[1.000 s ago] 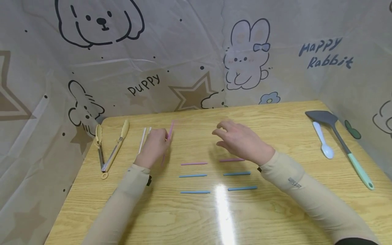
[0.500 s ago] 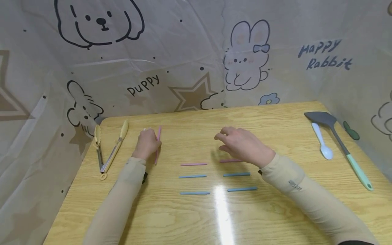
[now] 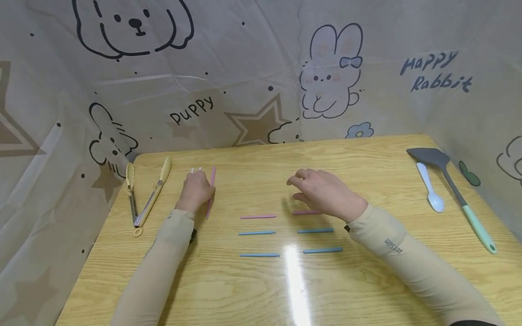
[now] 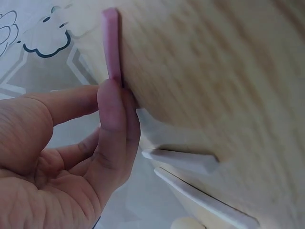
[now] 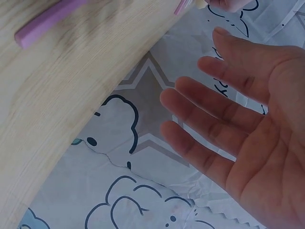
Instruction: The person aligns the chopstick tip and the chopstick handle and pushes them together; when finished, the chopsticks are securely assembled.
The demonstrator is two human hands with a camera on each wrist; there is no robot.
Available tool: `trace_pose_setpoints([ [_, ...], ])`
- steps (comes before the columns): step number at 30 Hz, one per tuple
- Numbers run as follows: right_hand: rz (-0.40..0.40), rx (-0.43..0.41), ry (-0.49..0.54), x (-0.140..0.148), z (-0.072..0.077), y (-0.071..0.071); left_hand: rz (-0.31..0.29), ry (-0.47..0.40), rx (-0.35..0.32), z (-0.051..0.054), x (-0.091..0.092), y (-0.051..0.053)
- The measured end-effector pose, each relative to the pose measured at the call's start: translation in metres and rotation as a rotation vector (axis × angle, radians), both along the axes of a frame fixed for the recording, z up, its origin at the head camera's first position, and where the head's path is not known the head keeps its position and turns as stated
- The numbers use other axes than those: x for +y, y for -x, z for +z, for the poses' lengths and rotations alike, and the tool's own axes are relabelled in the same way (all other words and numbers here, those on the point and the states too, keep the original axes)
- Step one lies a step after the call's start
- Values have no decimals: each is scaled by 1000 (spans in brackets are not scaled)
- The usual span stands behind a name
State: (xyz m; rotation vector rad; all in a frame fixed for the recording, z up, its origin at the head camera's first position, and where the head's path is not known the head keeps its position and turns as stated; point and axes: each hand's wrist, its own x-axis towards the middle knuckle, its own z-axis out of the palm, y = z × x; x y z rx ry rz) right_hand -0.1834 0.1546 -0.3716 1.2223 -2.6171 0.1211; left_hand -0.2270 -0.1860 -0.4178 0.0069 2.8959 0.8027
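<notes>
At the left of the table, my left hand [image 3: 195, 191] pinches a pink stick [image 3: 213, 175]; the left wrist view shows thumb and fingers meeting on the pink stick [image 4: 111, 45]. Two white sticks lie beside that hand, one nearer [image 4: 183, 160] and one farther [image 4: 205, 196]; in the head view the hand mostly hides them. My right hand [image 3: 326, 192] hovers above the table, fingers relaxed and holding nothing, as the right wrist view of the hand [image 5: 228, 114] also shows. Partly under it lies another pink stick [image 3: 303, 212].
A pink stick [image 3: 258, 217] and several blue sticks [image 3: 315, 231] lie in two columns mid-table. Open tongs [image 3: 152, 199] lie at the left. At the right are a grey turner with a green handle [image 3: 475, 222] and a pale blue spoon [image 3: 434, 200]. A printed cloth stands behind.
My left hand has moved left with its pink stick and come down beside the white sticks, then barely moved. My right hand has shifted only slightly.
</notes>
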Motion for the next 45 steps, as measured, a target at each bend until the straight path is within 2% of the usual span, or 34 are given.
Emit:
trace_pose_setpoints([
  [10, -3, -10, 0, 1, -3, -1, 12, 22, -37, -1, -3, -1],
  [18, -6, -29, 1, 4, -4, 0, -10, 32, 2, 0, -5, 0],
  [21, -13, -48, 2, 6, -4, -1, -17, 72, 43, 3, -3, -2],
  [27, -12, -130, -23, 13, -6, -4, -70, 115, 255, 15, 12, -10],
  [29, -7, -164, -34, 13, -7, -5, -100, 108, 285, 21, 19, -13],
  [33, 13, -173, -23, 14, -11, -7, -202, 62, 265, 28, 34, -18],
  [39, 37, -162, 5, 15, -17, -9, -466, -55, 168, 28, 57, -24],
  [42, 18, -188, -13, 14, -20, -9, -576, -43, 118, 25, 67, -29],
  [45, -4, -213, -21, 14, -23, -11, -645, 13, 87, 19, 75, -36],
])
